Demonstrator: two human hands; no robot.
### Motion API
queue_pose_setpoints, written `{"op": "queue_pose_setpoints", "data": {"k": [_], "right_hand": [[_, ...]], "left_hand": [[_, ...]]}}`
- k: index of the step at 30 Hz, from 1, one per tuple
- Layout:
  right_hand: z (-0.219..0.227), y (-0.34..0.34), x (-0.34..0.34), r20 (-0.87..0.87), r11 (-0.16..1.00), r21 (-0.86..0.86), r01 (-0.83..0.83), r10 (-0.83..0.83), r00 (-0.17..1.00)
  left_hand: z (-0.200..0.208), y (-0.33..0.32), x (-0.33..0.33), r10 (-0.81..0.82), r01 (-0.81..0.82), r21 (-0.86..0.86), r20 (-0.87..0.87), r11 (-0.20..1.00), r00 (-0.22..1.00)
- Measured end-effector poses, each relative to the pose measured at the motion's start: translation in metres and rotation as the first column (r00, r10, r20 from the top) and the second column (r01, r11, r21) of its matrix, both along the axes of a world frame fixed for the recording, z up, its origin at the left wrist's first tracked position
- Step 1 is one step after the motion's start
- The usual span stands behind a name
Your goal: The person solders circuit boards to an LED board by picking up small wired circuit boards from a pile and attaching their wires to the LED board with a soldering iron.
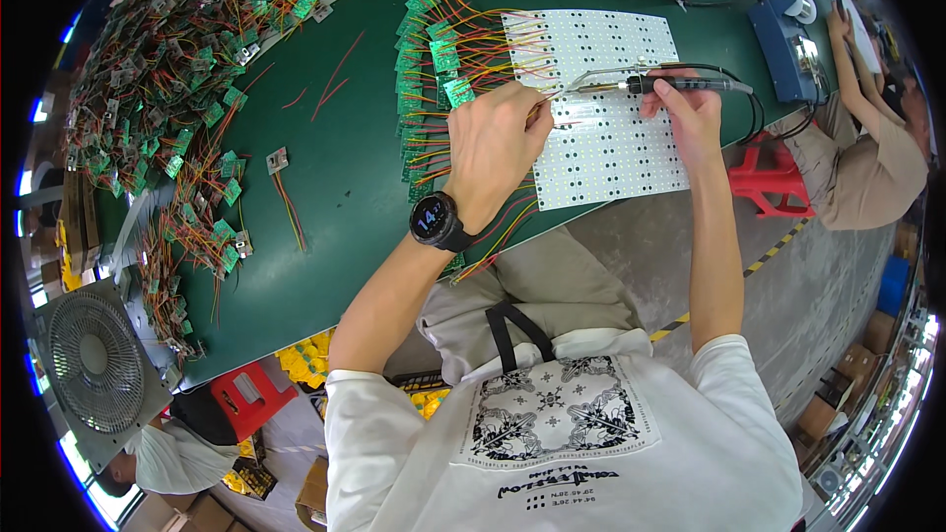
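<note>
Green and smooth, the counter (345, 172) has room for a big heap of small boards (148, 99) at the left, away from where I work. The white sheet (611, 163) lies flat in front of me, its near right corner poking past the edge, likely so I can reach it easily. A row of green boards (412, 103) sits along its left side, close enough for their red and yellow wires (483, 59) to reach over it. My right hand (685, 113) is closed around the soldering iron (680, 85), held like a pencil, maybe to aim well. Its thin metal end points at my left hand (498, 143), whose fingers curl in by the wires. I cannot tell if they pinch one. The blue box (777, 49) stands at the right, perhaps so the iron's cord stays out of my way.
</note>
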State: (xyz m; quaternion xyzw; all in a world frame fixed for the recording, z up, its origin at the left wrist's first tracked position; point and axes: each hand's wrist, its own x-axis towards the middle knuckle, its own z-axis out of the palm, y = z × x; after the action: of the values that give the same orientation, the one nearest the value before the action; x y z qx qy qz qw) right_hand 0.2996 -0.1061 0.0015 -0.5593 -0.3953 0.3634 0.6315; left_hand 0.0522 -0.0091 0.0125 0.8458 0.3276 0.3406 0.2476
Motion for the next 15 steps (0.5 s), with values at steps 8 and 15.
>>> {"op": "queue_pose_setpoints", "data": {"k": [8,15], "right_hand": [[-0.0021,-0.0006,0.0010,0.031,1.000,-0.009,-0.016,0.017,0.999],[-0.0017,-0.0007,-0.0001,0.048,1.000,-0.018,-0.019,0.020,0.999]], "left_hand": [[-0.0010,-0.0016,0.0029,0.016,-0.016,0.010,-0.019,1.000,1.000],[-0.0048,-0.0005,0.0031,0.024,-0.023,0.034,-0.015,0.999,1.000]]}}
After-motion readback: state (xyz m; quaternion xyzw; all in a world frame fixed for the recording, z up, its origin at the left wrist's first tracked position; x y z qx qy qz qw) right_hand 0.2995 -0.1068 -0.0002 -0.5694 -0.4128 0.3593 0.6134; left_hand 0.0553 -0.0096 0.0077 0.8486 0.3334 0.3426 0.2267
